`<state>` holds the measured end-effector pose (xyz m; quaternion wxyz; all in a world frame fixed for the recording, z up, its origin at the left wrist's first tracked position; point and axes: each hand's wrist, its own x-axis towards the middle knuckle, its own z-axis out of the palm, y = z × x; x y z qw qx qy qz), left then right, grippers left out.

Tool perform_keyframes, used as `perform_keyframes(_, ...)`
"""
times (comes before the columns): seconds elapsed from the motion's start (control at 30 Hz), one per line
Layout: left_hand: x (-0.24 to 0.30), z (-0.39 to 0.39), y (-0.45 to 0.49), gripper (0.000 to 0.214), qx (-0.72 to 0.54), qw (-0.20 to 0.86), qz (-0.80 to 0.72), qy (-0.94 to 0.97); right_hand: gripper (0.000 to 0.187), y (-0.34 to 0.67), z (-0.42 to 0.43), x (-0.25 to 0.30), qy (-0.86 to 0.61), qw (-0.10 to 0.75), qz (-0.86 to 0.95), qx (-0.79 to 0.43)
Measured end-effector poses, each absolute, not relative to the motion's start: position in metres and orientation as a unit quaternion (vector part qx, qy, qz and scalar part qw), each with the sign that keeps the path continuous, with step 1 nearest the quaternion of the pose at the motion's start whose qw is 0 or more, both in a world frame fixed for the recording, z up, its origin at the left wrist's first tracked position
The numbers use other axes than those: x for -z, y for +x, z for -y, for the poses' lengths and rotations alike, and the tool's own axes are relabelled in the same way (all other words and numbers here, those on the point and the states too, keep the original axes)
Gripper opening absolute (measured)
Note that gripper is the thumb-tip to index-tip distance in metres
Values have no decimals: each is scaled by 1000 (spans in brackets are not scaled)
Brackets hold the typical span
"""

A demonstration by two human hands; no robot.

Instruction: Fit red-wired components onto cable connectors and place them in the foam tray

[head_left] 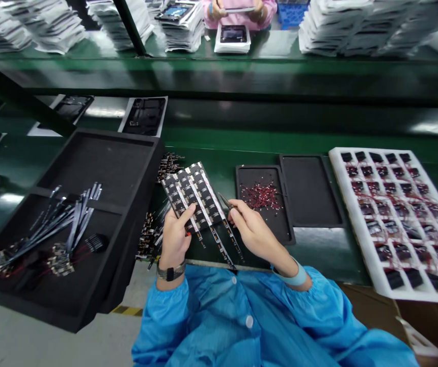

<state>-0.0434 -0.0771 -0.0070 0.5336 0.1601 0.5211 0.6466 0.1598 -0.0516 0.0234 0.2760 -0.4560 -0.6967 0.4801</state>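
My left hand [176, 227] grips a flat sheet of small black flex circuits [194, 196] by its near left side, thumb on top. The sheet is tilted, and white strips run across it. Loose strips [221, 244] hang from its near edge toward my lap. In my right hand [251, 227] a thin pair of tweezers [224, 201] is pinched, its tip close to the sheet's right edge. I cannot tell whether the tip touches the sheet. Beside my right hand lies a black tray [242, 176] with a heap of small red-wired parts [263, 196].
A large black bin [100, 148] with flat cables [74, 219] stands at left. Small flex parts [148, 237] are piled beside it. A second black tray [310, 191] and a white foam tray [351, 219] of wired parts lie right. Across the bench, a person in pink [238, 12] holds a flat panel.
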Motion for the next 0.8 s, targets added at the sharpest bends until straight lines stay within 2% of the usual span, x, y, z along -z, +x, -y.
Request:
perform_keyframes(0.53,8,84,-33,50,-640,530,-536,148,31,153,58,-22,-481,260,717,-432)
perform_keyframes(0.8,11,79,-34,48,-637,582,-486,137,31,154,56,-25,-402,332,649,-554)
